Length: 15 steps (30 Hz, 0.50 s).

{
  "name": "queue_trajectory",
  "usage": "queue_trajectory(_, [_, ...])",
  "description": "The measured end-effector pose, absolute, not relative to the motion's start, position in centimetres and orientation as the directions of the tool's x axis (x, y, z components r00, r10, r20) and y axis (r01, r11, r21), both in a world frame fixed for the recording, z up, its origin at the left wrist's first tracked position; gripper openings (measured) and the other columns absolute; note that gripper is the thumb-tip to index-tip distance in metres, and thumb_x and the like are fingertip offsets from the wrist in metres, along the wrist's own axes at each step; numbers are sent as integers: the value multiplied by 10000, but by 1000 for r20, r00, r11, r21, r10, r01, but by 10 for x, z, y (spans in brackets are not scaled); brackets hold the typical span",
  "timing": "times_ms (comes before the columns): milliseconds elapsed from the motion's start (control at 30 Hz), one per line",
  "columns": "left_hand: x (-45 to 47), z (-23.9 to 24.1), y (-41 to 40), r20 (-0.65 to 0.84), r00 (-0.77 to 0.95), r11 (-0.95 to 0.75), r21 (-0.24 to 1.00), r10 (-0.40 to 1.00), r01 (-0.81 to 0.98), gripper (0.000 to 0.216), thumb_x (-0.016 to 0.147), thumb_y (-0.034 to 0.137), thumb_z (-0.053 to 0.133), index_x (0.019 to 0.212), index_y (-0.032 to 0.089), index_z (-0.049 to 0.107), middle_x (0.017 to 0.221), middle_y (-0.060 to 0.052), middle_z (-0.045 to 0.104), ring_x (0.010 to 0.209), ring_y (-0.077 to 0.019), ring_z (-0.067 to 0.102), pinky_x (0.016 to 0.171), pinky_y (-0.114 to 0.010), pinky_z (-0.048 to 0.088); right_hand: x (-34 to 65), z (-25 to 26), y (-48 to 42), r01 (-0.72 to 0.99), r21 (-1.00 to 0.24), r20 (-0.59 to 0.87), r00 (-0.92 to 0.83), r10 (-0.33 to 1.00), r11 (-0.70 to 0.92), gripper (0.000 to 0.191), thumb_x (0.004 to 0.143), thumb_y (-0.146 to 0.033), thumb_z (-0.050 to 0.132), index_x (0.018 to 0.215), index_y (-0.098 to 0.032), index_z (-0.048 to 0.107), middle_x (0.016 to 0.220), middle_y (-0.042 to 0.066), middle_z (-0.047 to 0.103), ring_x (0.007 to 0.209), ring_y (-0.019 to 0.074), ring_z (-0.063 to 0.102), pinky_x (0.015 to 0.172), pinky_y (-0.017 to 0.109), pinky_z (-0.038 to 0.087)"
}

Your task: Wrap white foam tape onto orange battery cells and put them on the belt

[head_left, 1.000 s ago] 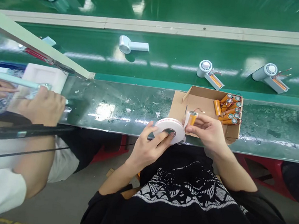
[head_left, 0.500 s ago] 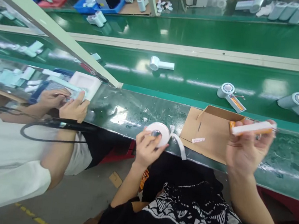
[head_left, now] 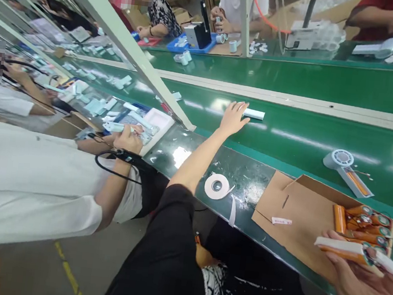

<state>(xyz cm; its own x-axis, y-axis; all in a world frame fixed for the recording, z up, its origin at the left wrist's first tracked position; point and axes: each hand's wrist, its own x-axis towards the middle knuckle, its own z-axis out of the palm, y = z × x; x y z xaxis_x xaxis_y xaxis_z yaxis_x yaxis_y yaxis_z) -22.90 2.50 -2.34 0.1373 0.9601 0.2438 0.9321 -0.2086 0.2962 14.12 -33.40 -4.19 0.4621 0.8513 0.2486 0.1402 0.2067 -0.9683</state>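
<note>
My left hand [head_left: 233, 117] is stretched out over the green conveyor belt [head_left: 290, 130], its fingers resting on a white fan housing [head_left: 253, 113]. At the lower right my right hand [head_left: 361, 284] holds an orange battery [head_left: 343, 249] with a white strip of tape along it. The roll of white tape [head_left: 216, 186] lies flat on the bench edge, a loose tail hanging off. An open cardboard box [head_left: 302, 216] next to my right hand holds several orange batteries [head_left: 362, 218].
Another fan housing with a battery [head_left: 346, 167] lies on the belt. A co-worker in white at the left holds a soldering tool [head_left: 127, 132] over a white tray. A slanted white frame post [head_left: 133, 50] crosses the bench. More people work across the far belt.
My left hand let go of the tape roll and reached out to the fan housing on the belt. My right hand dropped low to the right with the battery. The view swung up and left.
</note>
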Motion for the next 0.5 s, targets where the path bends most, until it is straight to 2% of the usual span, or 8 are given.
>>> queue_trajectory(67, [-220, -17, 65, 139, 1, -57, 394, 990, 917, 583, 1076, 323, 616, 1604, 107, 492, 1759, -215, 377, 1651, -340, 310, 1386, -542, 210, 138, -40, -334, 123, -980, 194, 456, 868, 155, 372, 724, -279, 1029, 956, -272, 737, 930, 56, 839, 816, 383, 838, 825, 576, 764])
queue_trajectory(100, [-217, -16, 74, 89, -50, 6, 440, 995, 898, 540, 1092, 307, 576, 1583, 99, 492, 1748, -223, 389, 1640, -324, 342, 1377, -530, 236, 137, -39, -334, 98, -986, 164, 463, 871, 133, 380, 737, -291, 1024, 983, -275, 735, 943, 56, 844, 827, 373, 841, 812, 547, 768])
queue_trajectory(167, [-212, -19, 72, 31, -88, 60, 505, 996, 861, 458, 1102, 261, 509, 1526, 88, 498, 1645, -224, 511, 1547, -283, 474, 1329, -474, 340, 136, -41, -338, 43, -992, 124, 461, 879, 117, 425, 737, -327, 1031, 1033, -272, 731, 945, 58, 850, 844, 371, 843, 794, 522, 767])
queue_trajectory(200, [-212, -22, 64, 31, -67, 42, 517, 997, 855, 451, 1094, 245, 498, 1514, 80, 482, 1580, -219, 562, 1488, -273, 525, 1302, -461, 377, 135, -43, -340, 16, -992, 118, 444, 888, 123, 449, 728, -355, 1037, 1044, -269, 730, 932, 58, 850, 839, 375, 842, 782, 523, 766])
queue_trajectory(267, [-222, -32, 46, 96, -25, -28, 515, 995, 857, 469, 1051, 316, 567, 1453, 81, 508, 1479, -181, 630, 1387, -279, 575, 1267, -460, 425, 135, -48, -344, -23, -992, 108, 358, 927, 124, 465, 713, -413, 1047, 1030, -271, 739, 896, 58, 847, 819, 378, 842, 788, 532, 761])
queue_trajectory(400, [-254, -55, 33, 235, 296, -366, 360, 926, 858, 503, 997, 594, 591, 1296, 196, 662, 1528, -111, 608, 1379, -352, 533, 1304, -637, 377, 136, -57, -342, -46, -996, 63, 173, 983, 72, 393, 742, -503, 1026, 928, -280, 761, 912, 69, 847, 922, 370, 844, 909, 518, 738])
queue_trajectory(500, [-248, -57, 31, 259, 384, -448, 275, 886, 851, 529, 1002, 704, 508, 1101, 241, 742, 1455, -83, 642, 1352, -393, 503, 1249, -743, 392, 131, -56, -340, -62, -991, 113, 134, 985, 122, 368, 801, -527, 983, 963, -283, 761, 1003, 68, 854, 981, 348, 842, 943, 498, 726])
